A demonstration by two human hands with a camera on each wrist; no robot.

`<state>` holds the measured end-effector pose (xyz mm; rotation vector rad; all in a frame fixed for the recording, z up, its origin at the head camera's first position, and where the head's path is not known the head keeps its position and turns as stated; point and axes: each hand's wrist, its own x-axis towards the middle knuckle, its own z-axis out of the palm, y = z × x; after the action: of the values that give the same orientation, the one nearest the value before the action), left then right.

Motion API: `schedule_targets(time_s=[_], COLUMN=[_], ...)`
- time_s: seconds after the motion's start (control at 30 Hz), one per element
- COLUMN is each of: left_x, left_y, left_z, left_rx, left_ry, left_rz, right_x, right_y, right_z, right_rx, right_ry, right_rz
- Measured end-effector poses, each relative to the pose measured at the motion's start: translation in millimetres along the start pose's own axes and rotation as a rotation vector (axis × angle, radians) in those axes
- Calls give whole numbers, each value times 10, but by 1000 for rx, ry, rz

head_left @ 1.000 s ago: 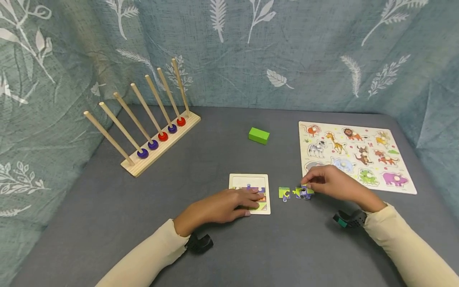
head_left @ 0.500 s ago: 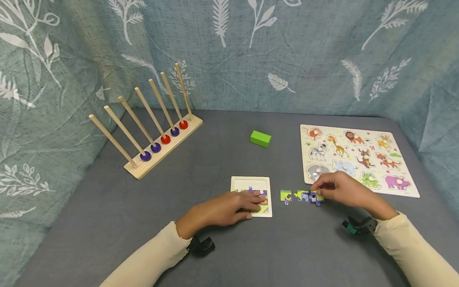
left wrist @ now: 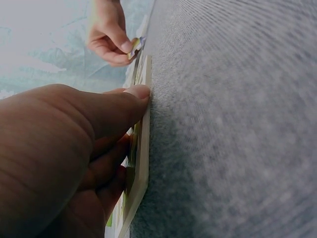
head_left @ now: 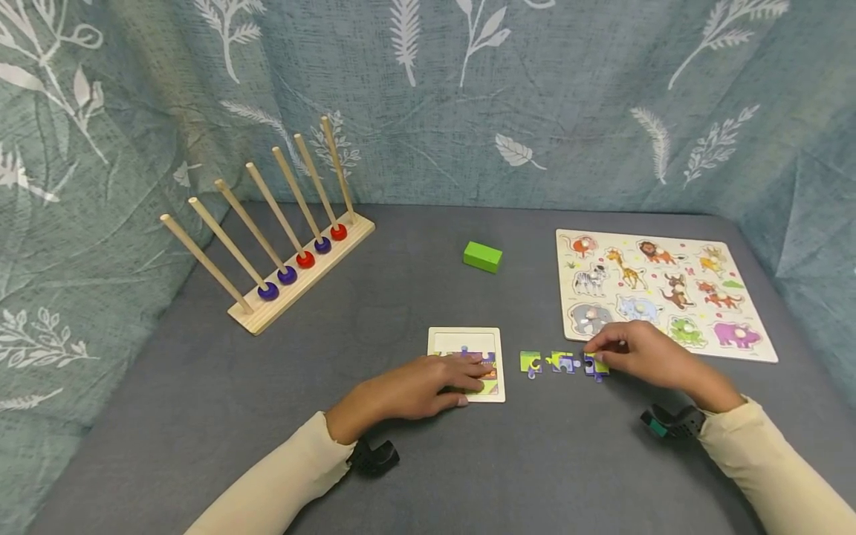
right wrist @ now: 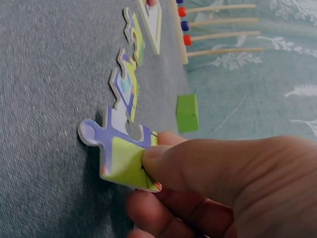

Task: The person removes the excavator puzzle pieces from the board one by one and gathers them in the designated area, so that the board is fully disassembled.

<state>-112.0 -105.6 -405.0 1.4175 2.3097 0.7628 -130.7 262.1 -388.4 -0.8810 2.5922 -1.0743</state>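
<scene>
My left hand (head_left: 421, 383) rests on a small framed jigsaw puzzle (head_left: 464, 331), its fingers laid over the pieces inside. In the left wrist view the thumb touches the pale rim (left wrist: 145, 124). To the right, my right hand (head_left: 642, 357) pinches a green and purple jigsaw piece (right wrist: 121, 158) between thumb and fingers, tilted close over the table. A middle jigsaw piece (head_left: 563, 362) lies just left of it, with a small gap between. Farther left, beside the frame, lies another jigsaw piece (head_left: 530, 362). Part of the framed picture is hidden under my left hand.
A wooden peg stand (head_left: 301, 275) with red and blue rings stands at the back left. Behind the frame sits a green block (head_left: 482, 256). An animal peg puzzle board (head_left: 669, 293) lies at the right, beyond my right hand. A patterned cloth (head_left: 428, 111) hangs behind the table.
My right hand has moved right with its jigsaw piece, which overlapped the middle piece and now stands apart from it. The left hand stays on the frame.
</scene>
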Motion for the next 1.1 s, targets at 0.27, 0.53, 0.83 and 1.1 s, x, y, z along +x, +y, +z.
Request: schedule_targets(time_s=[0.27,0.53,0.83,1.1], left_x=[8,27,44,27], left_y=[-7,-3,122,165], left_z=[13,12,58,72], left_rx=[-1,-6,135,148], left_ry=[9,17,46,100], left_rz=[0,-7,-34,-55], right_x=[-4,10,90,165], right_y=[7,3,-107,-185], right_z=[31,9,31,97], right_rx=[-40,-96,-165,-100], right_ry=[42,42,71,88], right_rz=[-35,-17,17,23])
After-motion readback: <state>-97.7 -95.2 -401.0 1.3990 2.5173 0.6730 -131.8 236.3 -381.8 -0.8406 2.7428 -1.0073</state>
